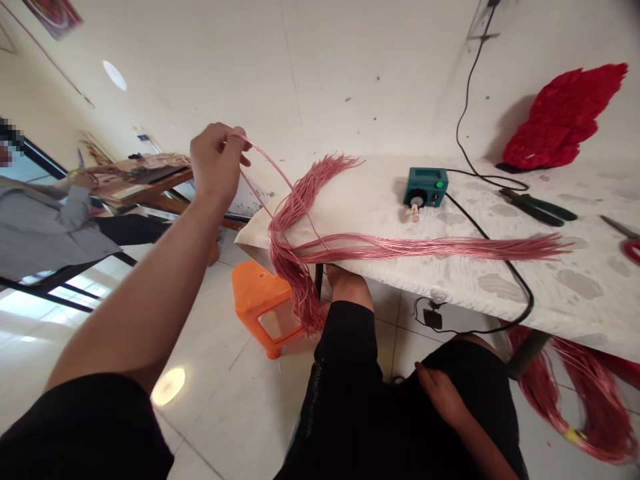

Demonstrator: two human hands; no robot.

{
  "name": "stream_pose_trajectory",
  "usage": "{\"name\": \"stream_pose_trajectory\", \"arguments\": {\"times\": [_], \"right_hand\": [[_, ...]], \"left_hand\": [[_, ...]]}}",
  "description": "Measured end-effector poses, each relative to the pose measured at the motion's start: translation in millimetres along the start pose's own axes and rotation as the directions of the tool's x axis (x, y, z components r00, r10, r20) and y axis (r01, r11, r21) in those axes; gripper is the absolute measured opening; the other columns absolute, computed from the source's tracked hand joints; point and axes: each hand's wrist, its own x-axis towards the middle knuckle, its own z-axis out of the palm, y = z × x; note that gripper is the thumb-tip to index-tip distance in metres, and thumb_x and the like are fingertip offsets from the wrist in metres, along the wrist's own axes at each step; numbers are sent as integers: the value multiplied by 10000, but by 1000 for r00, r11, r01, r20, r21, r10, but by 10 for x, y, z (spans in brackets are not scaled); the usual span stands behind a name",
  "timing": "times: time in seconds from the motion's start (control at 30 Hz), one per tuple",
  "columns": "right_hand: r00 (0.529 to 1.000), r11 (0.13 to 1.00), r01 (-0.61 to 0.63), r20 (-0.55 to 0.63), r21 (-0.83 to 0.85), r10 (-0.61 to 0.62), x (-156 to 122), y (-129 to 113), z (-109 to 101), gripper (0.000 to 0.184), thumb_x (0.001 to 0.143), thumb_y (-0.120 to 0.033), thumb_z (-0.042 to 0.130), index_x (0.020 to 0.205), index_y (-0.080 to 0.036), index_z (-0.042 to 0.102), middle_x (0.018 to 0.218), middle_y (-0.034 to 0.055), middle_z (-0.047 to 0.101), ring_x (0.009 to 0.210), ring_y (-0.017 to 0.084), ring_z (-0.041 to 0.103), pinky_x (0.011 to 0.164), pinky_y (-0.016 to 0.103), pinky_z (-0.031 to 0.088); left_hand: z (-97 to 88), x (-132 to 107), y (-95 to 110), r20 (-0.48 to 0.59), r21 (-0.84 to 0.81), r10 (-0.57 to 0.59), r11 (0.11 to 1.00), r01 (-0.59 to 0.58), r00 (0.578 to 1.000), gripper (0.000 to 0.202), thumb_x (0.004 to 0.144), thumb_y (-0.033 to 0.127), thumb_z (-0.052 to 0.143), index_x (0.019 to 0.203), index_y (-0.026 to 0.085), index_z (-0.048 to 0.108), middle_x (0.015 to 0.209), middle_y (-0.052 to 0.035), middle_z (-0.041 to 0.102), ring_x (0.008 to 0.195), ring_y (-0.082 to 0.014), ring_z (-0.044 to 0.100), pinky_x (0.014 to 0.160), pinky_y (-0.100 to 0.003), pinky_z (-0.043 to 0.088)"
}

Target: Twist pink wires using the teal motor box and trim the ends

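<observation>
Left hand point(216, 163): pinching two pink wire strands point(267, 170), upper centre.
Right hand point(440, 397): lying open on black shorts point(350, 353), lower right.
Pink wire bundle point(425, 248): mostly remaining gathered, draping over the white table point(550, 300).

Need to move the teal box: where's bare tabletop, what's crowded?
Bare white tabletop lies between the pink wire bundle and the teal box; another patch lies between the black cable and the green-handled pliers. Crowded: the left corner, where wires cross and drape over the edge.
</observation>
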Motion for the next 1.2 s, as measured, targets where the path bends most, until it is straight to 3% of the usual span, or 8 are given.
{"name": "stream_pose_trajectory", "arguments": {"times": [0.23,0.43,0.6,0.73,0.87,0.97,1.07,1.2], "right_hand": [[1000,1000,-19,15,17,19,-30,-59,-16,616,845,-765,313,548,-231,394,553,10,455,586,175,440,634,326,343],[1000,1000,-14,-5,15,14,-25,-64,-12,622,823,-779,321,527,-234,376,527,16,457,575,175,432,618,324,355],[1000,1000,6,-23,12,-6,-17,-60,-5,637,823,-780,313,528,-224,405,549,32,500,593,182,448,624,323,371],[999,1000,19,-39,18,-18,-18,-52,2,655,810,-808,313,519,-224,375,529,26,463,575,173,417,588,315,354],[997,999,29,-71,44,-26,-35,-54,-24,675,790,-848,311,528,-227,350,532,20,425,566,165,389,576,313,354],[993,997,36,-113,62,-28,-59,-96,-63,683,790,-870,273,542,-236,330,533,17,399,557,164,377,565,315,364],[987,997,60,-152,59,-50,-78,-214,-86,689,776,-897,231,541,-251,279,521,10,349,531,154,342,540,318,351],[975,991,135,-179,14,-130,-56,-538,-96,683,778,-900,229,527,-266,211,493,-7,271,493,139,292,498,317,299]], "left_hand": [[-96,-75,113,152,-235,-167,951,199,974,310,978,203,408,769,164,635,651,0,644,508,-87,538,516,-261,421],[-234,-76,278,180,-439,-388,791,426,904,397,1013,351,319,780,201,603,547,11,563,473,-111,406,475,-278,321],[-346,-104,403,160,-410,-356,825,390,921,318,1009,298,326,797,200,542,539,24,456,471,-114,282,512,-301,239],[-551,-193,467,184,-389,-274,861,326,944,284,999,379,350,813,226,502,546,42,326,493,-121,187,522,-310,212],[-845,-443,506,165,-530,-311,773,350,936,361,1015,337,340,732,218,530,532,44,226,477,-119,96,475,-301,140],[-1035,-770,422,201,-550,-411,704,449,889,351,993,343,424,719,207,596,492,49,203,447,-105,49,437,-283,93],[-1119,-1199,196,326,-495,-567,580,647,757,277,921,370,546,740,190,654,495,53,266,416,-64,65,421,-255,76],[-1025,-1780,-149,424,-399,-673,462,792,606,238,834,353,646,711,152,674,478,60,290,361,-37,157,402,-242,45]]}}
